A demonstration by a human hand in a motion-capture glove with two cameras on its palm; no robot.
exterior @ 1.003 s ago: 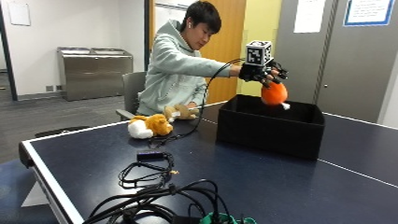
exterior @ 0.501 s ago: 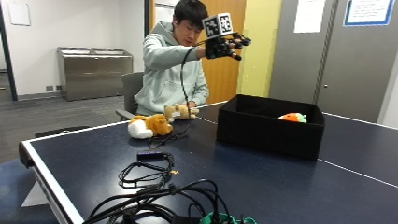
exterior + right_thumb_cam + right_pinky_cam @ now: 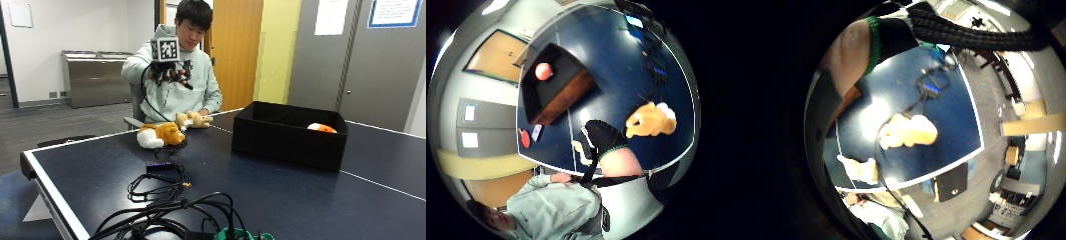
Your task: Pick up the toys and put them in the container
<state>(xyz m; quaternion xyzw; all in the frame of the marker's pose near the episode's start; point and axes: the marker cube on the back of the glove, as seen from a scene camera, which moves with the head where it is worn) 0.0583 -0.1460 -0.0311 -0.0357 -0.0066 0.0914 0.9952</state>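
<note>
Dark blue table tennis table (image 3: 279,200) with white edge lines, office room behind with a wooden door (image 3: 236,50) and a steel bin cabinet (image 3: 96,77) by the wall. Black cables (image 3: 166,215) lie coiled at the near edge, well in front of the hands. Gloved right hand (image 3: 170,72) is raised in the air above the table, fingers hanging relaxed and spread, holding nothing. Directly below it on the table: orange-and-white plush toy (image 3: 160,135), lying on its side, not touched. Just beyond that, a tan plush toy (image 3: 193,120) sits under the person's bare left hand (image 3: 200,119); whether the fingers grip it, can't tell. Off to the right of both hands, well apart: black container (image 3: 289,135), open top. Orange toy (image 3: 319,128) lies inside it, against the far right corner. Thumb-side palm view confirms: orange toy in container, plush on the table below the palm.
</note>
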